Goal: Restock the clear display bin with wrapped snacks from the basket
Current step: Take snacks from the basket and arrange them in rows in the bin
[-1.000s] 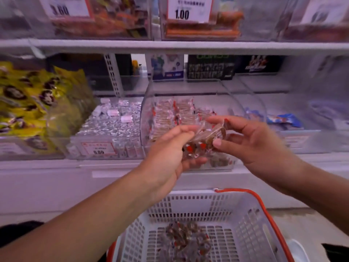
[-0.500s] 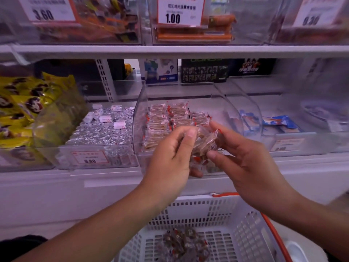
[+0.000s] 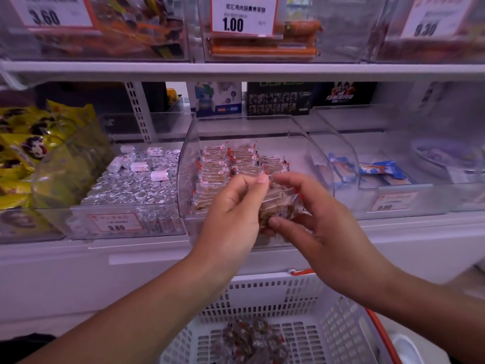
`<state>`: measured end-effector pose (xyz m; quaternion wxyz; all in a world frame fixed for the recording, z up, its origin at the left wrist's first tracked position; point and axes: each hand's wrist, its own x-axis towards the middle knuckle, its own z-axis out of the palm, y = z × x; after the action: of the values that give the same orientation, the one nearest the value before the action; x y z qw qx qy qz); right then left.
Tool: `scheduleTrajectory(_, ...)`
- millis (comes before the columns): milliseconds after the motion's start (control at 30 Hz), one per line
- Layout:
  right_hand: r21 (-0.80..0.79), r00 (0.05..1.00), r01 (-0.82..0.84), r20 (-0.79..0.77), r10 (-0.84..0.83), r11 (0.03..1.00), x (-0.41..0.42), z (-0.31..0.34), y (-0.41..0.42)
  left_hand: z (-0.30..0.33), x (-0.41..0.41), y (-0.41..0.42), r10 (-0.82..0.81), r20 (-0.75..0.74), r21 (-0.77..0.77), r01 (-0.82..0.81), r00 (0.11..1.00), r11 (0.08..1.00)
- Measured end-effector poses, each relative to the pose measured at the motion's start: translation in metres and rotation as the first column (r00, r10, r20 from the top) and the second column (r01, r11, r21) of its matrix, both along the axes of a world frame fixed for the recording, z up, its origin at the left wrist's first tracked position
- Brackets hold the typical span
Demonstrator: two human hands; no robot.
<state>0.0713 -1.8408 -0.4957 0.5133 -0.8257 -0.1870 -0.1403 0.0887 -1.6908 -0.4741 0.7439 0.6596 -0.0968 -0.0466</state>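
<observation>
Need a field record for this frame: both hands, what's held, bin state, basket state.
left hand: pinches top of the clear-wrapped brown snack bundle
right hand: grips the same bundle from the right side
bundle position: in front of the clear curved plastic display bin, not yet inside
bin contents: rows of red-trimmed wrapped snacks at left and back; right part bare
white slotted basket with orange rim: below hands, holds pile of wrapped snacks

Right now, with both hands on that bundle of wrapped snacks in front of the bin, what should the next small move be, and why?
Probably carry the wrapped snacks forward over the front lip of the clear display bin and set them down on its bare right side. Both the left hand and right hand pinch the bundle just short of the bin, whose rows fill only the left and middle.
</observation>
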Motion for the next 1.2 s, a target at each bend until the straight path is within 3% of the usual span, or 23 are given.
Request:
scheduleTrajectory(200,0.027,1.000,0.015,-0.002,-0.015,1.000,0.004,-0.001,0.008,0.002,0.005,-0.007,0.104,0.026,0.004,-0.105,0.994,0.995)
scheduleTrajectory(300,-0.008,0.999,0.043,0.031,-0.043,0.999,0.017,0.014,0.003,0.011,0.021,-0.003,0.165,0.032,0.089,-0.167,0.986,0.982)
scheduleTrajectory(500,-0.131,0.995,0.099,-0.002,-0.101,0.986,0.064,0.049,-0.001,0.036,0.068,0.006,0.126,-0.028,0.179,-0.119,0.992,0.977)
scheduleTrajectory(767,-0.364,0.985,-0.051,-0.175,-0.015,0.930,0.099,0.045,-0.012,0.017,0.089,0.003,0.130,-0.093,0.296,-0.097,0.987,0.950)
scheduleTrajectory(933,-0.352,0.968,-0.157,-0.241,0.073,0.923,0.110,0.049,-0.015,0.022,0.099,0.006,0.152,-0.121,0.399,-0.092,0.981,0.912)
scheduleTrajectory(1033,-0.317,0.932,-0.218,-0.349,0.100,0.923,0.117,0.051,-0.016,0.028,0.105,0.015,0.127,-0.126,0.559,-0.035,0.984,0.829)
scheduleTrajectory(1133,-0.354,0.911,-0.241,-0.404,0.085,0.904,0.121,0.047,-0.013,0.034,0.112,0.030,0.045,0.068,0.773,-0.081,0.997,0.629)
scheduleTrajectory(1200,-0.424,0.915,-0.240,-0.400,0.057,0.873,0.121,0.045,-0.009,0.036,0.113,0.036,-0.061,0.205,0.814,-0.136,0.977,0.565)
